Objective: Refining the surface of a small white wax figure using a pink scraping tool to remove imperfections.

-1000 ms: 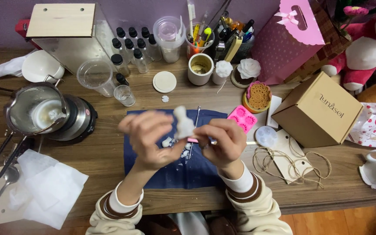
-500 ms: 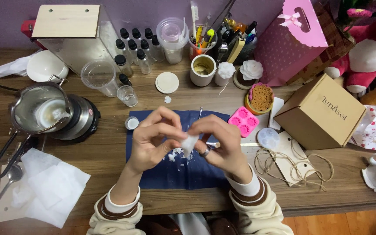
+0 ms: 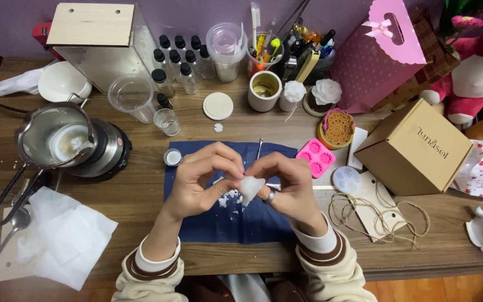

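Observation:
Over a dark blue cloth mat [image 3: 197, 226], my left hand [image 3: 202, 182] and my right hand [image 3: 286, 184] meet, both pinching a small white waxy piece [image 3: 249, 188] between their fingertips. White crumbs [image 3: 228, 197] lie on the mat just below it. A ring shows on my right hand. A thin metal tool [image 3: 259, 147] lies at the mat's far edge, and a small round tin [image 3: 172, 157] sits at its upper left corner.
A metal pitcher [image 3: 51, 140] with white wax sits on a hot plate at left, with white paper [image 3: 65, 237] in front. A pink silicone mould [image 3: 315, 158], twine [image 3: 381, 215] and a cardboard box [image 3: 415, 148] lie right. Bottles, cups and a pen holder line the back.
The white piece was held up in my left hand a second ago; both hands have since dropped low over the mat and closed together around it.

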